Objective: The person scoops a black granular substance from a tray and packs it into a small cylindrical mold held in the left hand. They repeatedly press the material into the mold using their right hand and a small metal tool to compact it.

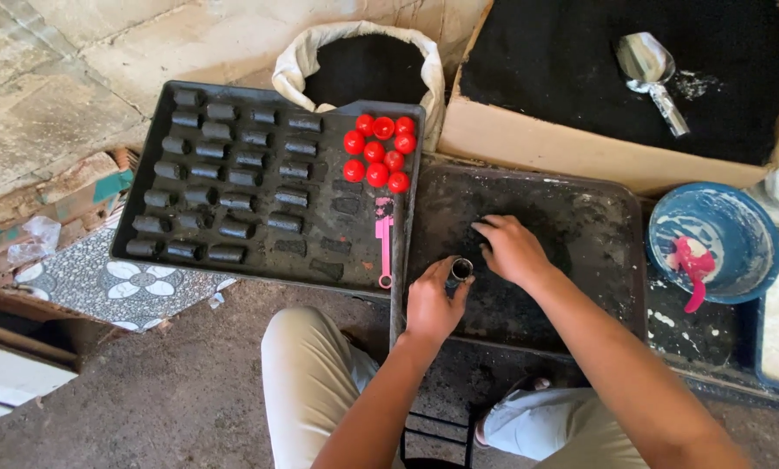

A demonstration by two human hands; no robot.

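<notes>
We see the left hand (433, 304) gripping a small dark tube (461, 270) upright on the near left part of a black work tray (580, 287); the fingers wrap its side, and its open mouth faces up. The right hand (513, 249) lies just beside the tube, fingers curled down onto the tray's dark powder; we cannot tell whether they pinch anything.

To the left, a second black tray (320, 252) carries dark cylinders (224, 169) in rows. We count about twenty-four, though several near its right side are flattened and hard to separate. At its far right corner sit nine red balls (379, 149), and a pink tool (384, 247) lies along its right edge.

Beyond, an open sack (302, 56) and a cardboard box (528, 139) hold black powder; one metal scoop (653, 74) lies in the box. A blue bowl (750, 234) at right holds a pink utensil (692, 265). The right border cuts off further items.
</notes>
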